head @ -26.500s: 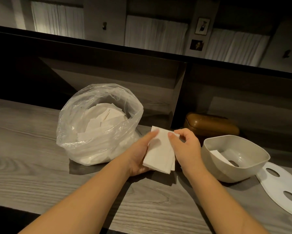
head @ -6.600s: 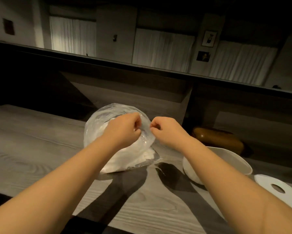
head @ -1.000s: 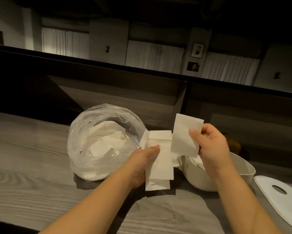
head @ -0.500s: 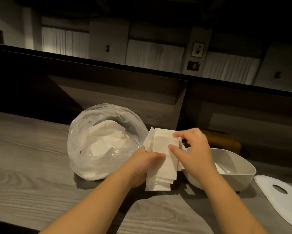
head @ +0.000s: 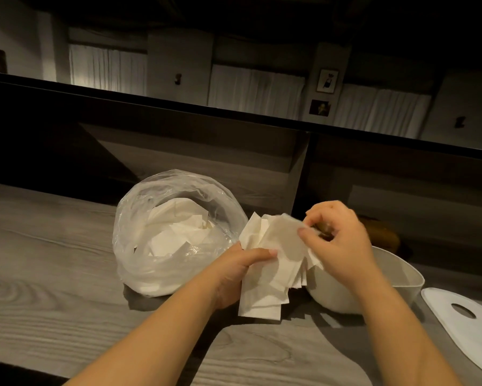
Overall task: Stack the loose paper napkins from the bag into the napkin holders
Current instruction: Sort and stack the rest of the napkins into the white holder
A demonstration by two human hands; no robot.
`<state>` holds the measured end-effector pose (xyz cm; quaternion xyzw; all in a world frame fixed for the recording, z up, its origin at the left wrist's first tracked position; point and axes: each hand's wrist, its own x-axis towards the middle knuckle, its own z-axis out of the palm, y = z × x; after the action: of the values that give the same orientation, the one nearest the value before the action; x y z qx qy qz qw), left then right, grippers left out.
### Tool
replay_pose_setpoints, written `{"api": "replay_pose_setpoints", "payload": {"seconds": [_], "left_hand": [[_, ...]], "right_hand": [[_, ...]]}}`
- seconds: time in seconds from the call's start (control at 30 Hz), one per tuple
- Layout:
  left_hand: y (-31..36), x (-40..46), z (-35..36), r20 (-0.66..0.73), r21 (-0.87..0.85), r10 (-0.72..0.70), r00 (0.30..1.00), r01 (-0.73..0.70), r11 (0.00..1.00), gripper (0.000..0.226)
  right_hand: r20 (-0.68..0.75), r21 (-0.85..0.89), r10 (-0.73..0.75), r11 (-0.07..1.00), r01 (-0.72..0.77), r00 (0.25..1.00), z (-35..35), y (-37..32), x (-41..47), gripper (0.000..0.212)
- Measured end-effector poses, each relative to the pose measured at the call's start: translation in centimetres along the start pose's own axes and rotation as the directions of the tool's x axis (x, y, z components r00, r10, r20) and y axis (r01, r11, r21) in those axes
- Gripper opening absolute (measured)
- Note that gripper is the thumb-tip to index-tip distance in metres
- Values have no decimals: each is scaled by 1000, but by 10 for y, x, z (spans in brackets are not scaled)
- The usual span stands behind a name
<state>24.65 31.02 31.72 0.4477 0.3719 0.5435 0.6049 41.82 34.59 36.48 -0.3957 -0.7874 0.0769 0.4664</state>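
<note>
**Meanwhile, a fanned bundle waits to be squared**

Meanwhile the left hand (head: 235,274) grips a splayed bundle of white folded paper napkins (head: 270,277) from the side, thumb pressed across the front sheet, the lower corners hanging just above the grey wood-grain worktop (head: 53,274). The right hand (head: 334,240) pinches the upper edge of the top napkin between thumb and curled fingers; that sheet is blurred, so exactly how many layers it has hold of I cannot tell.

Behind and to the left, the clear crumpled plastic bag (head: 175,232) sits open towards the worktop's back edge, with plenty of loose napkins inside. The white rounded plastic napkin holder (head: 395,280) stands on the worktop just right of the bundle, partly hidden by the right forearm. Its flat white lid with oval cut-outs (head: 462,324) lies near the right edge.

As I judge it, the risk is the fan itself: the sheets are staggered and held only along one side, so a tug from the right hand could slide lower napkins out onto the worktop, or crease the top one. Dropped in unsquared, the bundle would likely sit crooked in the holder.
</note>
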Motion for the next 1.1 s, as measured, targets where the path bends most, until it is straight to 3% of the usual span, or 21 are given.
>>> {"api": "replay_pose_setpoints", "payload": {"seconds": [0.07,0.13,0.23,0.27,0.33,0.4,0.47,0.53,0.7,0.8,0.87,0.93,0.97,1.03,1.1], "left_hand": [[1,-3,-1,37,-30,-33,999,34,999,23],[1,-3,-1,36,-30,-62,997,63,998,34],[-1,1,-3,-39,-100,-126,991,122,987,40],[0,3,-3,-67,-134,-147,987,137,982,40],[0,7,-5,-85,-168,-157,984,141,976,46],[1,6,-5,-52,-155,-141,989,131,979,48],[1,3,-4,-32,-107,-131,991,127,986,38],[0,1,-5,-37,-12,-105,994,105,994,27],[-2,3,-12,-58,221,-100,993,111,969,27],[-3,1,-13,24,329,-140,990,125,936,32],[-6,0,-12,84,404,-170,982,123,906,33],[-7,-1,-12,127,440,-193,973,120,890,31],[-8,-1,-12,147,442,-203,968,119,889,30],[-8,0,-11,158,421,-211,965,128,898,27],[-6,1,-10,97,390,-193,976,141,910,27]], "right_hand": [[-66,316,105,945,-79,992,-15,-3,1,13],[-74,579,226,803,-143,971,-30,-8,1,9],[59,832,245,523,-183,968,-45,-14,-1,16],[121,850,226,479,-219,967,-46,-17,-1,21],[238,752,245,566,-339,940,-37,-21,-2,20],[247,487,311,779,-395,918,-17,-19,-3,14],[204,199,282,926,-322,938,2,-16,-5,12],[183,49,219,972,-232,958,16,-11,-7,15],[84,30,83,996,-85,993,13,-7,-4,18],[207,-18,29,999,-26,978,5,-8,-2,33],[323,-32,66,998,-59,944,5,-10,-2,22],[330,-12,75,997,-75,941,10,-9,0,9],[267,30,60,997,-71,962,12,-9,2,13],[-1,178,53,983,-52,999,8,-11,4,16],[-249,317,96,948,-13,964,-6,-16,7,15]]}}
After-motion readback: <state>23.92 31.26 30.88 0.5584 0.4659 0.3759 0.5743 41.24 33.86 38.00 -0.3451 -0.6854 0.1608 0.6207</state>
